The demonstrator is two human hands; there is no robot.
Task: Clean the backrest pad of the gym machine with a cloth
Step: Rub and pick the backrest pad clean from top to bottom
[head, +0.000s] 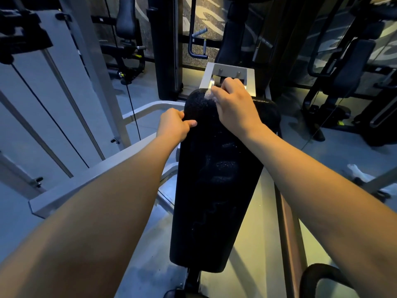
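Observation:
The long black backrest pad (214, 190) runs from the bottom centre up to mid-frame, with wet streaks and droplets on its surface. My right hand (234, 104) presses a small white cloth (208, 95) against the pad's far top end; only a corner of the cloth shows past my fingers. My left hand (175, 123) grips the pad's left edge near the top, thumb lying on the pad face.
A grey metal frame (107, 166) and white slanted uprights with a black cable (49, 117) stand at the left. A grey bracket (227, 72) sits behind the pad top. Dark gym machines (335, 82) fill the back and right. A curved black handle (322, 274) is at bottom right.

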